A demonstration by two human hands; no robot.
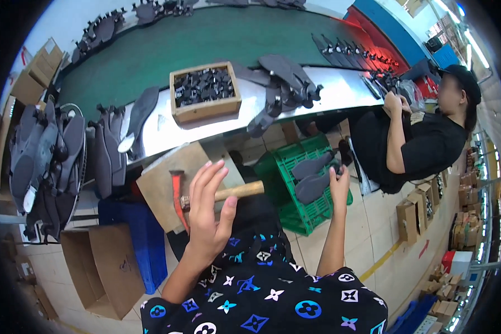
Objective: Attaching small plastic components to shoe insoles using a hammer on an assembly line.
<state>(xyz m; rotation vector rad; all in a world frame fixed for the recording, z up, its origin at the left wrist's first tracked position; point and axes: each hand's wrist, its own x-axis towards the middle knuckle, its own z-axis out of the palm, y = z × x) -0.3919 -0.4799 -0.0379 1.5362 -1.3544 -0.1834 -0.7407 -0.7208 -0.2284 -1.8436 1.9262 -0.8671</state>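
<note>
My left hand (pixel 207 214) is raised above a hammer, its fingers spread and holding nothing. The hammer has a curved red head (pixel 176 192) and a wooden handle (pixel 247 190); it lies on a square tan board (pixel 155 181) over my lap, partly hidden by the hand. On the right, my right hand (pixel 340 186) is closed at the black-fitted end of a pair of dark grey shoe soles (pixel 313 189). They hang over a green plastic crate (pixel 298 214). My thumb points up and the exact grip is partly hidden.
A wooden box (pixel 206 110) of small black parts sits on the metal-edged bench with a green belt (pixel 206 39). More soles (pixel 286 72) lie along it, others hang at the left (pixel 44 161). A co-worker (pixel 428 131) works at the right. A cardboard box (pixel 103 270) stands lower left.
</note>
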